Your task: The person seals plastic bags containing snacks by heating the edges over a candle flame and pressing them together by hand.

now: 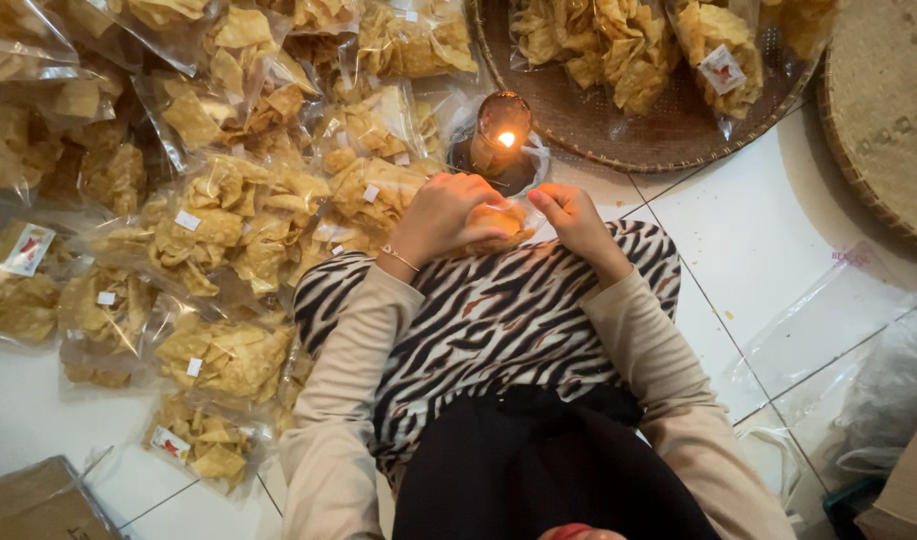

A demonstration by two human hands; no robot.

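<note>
Lap: a zebra-striped cloth (499, 320) is seen spread over the knees, nearest the camera, with beige sleeves on either side.
Left hand: the left hand (444, 215) is curled around a small clear bag of yellow chips (501, 222), fingers closed on it from the left.
Right hand: the right hand (571, 215) is pinched on the same bag's top edge, thumb and fingertips pressed together.
Bag position: the bag is held between both hands above the lap's far edge, just short of the flame.
Flame: a small lit oil lamp (504, 140) is set on the floor just beyond the hands.
Done: many filled chip packets (219, 230) are piled on the white tiled floor (769, 230) to the left; whether each is sealed cannot be told.
Left: more chips are seen in a woven tray (679, 130) beyond the lamp, and empty clear bags (829, 320) lie at the right, so work is judged to remain.
</note>
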